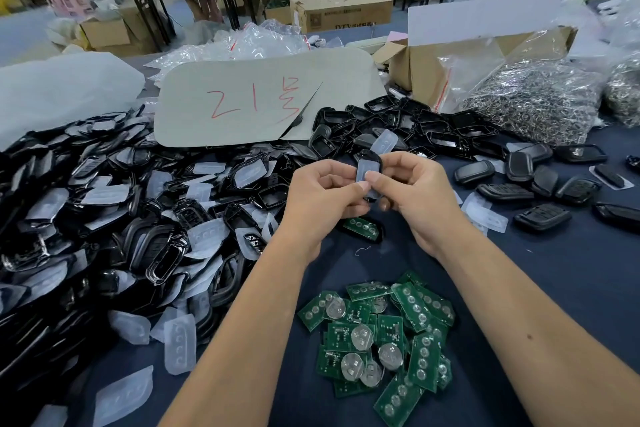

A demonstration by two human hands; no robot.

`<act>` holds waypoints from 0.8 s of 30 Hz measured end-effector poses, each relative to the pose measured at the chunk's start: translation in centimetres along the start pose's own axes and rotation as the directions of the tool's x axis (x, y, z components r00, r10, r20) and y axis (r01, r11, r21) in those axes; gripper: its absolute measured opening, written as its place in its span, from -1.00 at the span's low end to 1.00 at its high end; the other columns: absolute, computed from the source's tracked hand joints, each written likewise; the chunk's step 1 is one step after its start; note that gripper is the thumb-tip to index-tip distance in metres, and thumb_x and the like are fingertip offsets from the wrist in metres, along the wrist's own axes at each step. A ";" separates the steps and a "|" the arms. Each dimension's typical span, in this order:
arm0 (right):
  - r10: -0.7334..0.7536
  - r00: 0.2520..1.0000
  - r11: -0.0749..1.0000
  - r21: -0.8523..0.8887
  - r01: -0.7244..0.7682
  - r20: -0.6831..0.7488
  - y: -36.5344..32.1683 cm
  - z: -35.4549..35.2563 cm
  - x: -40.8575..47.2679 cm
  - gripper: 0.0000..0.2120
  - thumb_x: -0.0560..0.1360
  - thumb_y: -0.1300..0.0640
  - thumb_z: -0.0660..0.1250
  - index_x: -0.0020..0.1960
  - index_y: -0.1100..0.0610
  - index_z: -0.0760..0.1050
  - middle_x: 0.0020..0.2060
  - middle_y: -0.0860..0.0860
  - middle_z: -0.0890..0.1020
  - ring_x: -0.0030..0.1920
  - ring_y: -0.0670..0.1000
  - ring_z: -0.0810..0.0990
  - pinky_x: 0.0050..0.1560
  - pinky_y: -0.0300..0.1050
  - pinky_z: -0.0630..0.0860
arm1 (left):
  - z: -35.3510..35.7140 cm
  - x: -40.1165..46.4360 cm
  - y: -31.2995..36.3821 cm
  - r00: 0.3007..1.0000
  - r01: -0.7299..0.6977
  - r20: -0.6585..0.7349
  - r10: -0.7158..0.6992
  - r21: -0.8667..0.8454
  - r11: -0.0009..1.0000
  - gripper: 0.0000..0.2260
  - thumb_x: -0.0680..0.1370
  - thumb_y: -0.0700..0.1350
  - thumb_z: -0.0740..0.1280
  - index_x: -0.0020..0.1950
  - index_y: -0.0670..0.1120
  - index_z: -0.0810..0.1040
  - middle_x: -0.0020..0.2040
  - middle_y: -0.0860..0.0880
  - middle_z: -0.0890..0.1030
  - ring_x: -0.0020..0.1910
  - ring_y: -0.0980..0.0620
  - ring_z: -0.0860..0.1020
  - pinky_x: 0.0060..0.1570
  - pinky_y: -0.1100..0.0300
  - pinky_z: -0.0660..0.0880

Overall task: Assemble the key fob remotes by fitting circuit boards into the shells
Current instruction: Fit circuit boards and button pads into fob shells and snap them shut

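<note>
i'm holding a black shell [369, 163] up above the desk [554, 270], between both hands, with a translucent button pad [366, 173] lying in its open face. my left hand [322, 194] is curling around the shell's left side, its thumb tip pressing on the lower end of the pad. my right hand [412, 191] is pinching the shell from the right, thumb on the pad and fingers wrapping behind. just below my hands a shell with a green circuit board [362, 227] seated in it is resting on the dark cloth. nearer to me a loose heap of green boards [381, 333] with coin cells is lying on the desk. a big pile of empty shells and pads [121, 218] is spreading to my left, closed fobs [540, 184] are sitting to the right, and a grey card [263, 100] with red writing is lying beyond
</note>
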State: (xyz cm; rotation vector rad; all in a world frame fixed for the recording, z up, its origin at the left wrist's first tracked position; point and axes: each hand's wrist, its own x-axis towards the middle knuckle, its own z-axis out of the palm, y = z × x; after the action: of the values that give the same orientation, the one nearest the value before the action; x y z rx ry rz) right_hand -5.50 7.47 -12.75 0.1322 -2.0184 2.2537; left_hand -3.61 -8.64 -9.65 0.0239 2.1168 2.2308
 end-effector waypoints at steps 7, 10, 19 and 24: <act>0.039 0.999 0.999 0.033 -0.039 0.011 -0.3 0.2 0.0 -0.85 0.56 0.27 0.47 0.07 0.30 0.56 -0.14 0.23 0.66 -0.17 0.15 0.55 -0.33 -0.15 0.49 | 0.2 0.1 -0.1 1.000 0.000 -0.019 0.000 -0.017 1.000 -0.87 0.55 -0.35 0.46 -0.13 -0.18 0.59 -0.33 -0.08 0.58 -0.35 0.07 0.62 -0.22 0.18 0.65; 0.051 0.999 0.996 0.079 -0.051 0.004 -0.6 0.1 -0.1 -0.84 0.54 0.24 0.49 0.05 0.29 0.58 -0.14 0.24 0.64 -0.17 0.16 0.52 -0.33 -0.17 0.48 | 0.3 0.1 0.0 1.000 -0.016 -0.017 0.016 -0.023 1.000 -0.86 0.54 -0.37 0.46 -0.14 -0.18 0.59 -0.33 -0.09 0.57 -0.34 0.05 0.64 -0.21 0.19 0.65; -0.006 0.999 1.000 -0.014 0.006 0.034 -0.5 0.3 -0.2 -0.81 0.56 0.27 0.47 0.06 0.40 0.58 -0.16 0.24 0.62 -0.21 0.13 0.53 -0.35 -0.18 0.49 | 0.4 0.3 -0.2 0.998 -0.037 -0.053 0.042 0.085 0.996 -0.85 0.55 -0.38 0.44 -0.16 -0.18 0.59 -0.37 -0.01 0.59 -0.36 0.05 0.64 -0.23 0.16 0.65; -0.013 1.000 1.000 -0.001 0.013 -0.025 -0.8 0.7 -0.3 -0.81 0.55 0.27 0.48 -0.22 0.16 0.59 -0.37 0.11 0.56 -0.43 0.03 0.46 -0.45 -0.15 0.44 | 0.6 0.4 -0.1 0.995 -0.070 -0.060 0.081 0.166 0.984 -0.86 0.56 -0.37 0.42 -0.16 -0.21 0.57 -0.39 0.01 0.54 -0.41 0.04 0.61 -0.18 -0.02 0.70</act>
State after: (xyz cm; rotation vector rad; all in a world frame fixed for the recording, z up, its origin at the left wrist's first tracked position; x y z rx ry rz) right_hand -5.08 6.88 -11.96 0.1164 -2.0005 2.2353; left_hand -3.92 -8.03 -9.77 0.0397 2.3679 2.1185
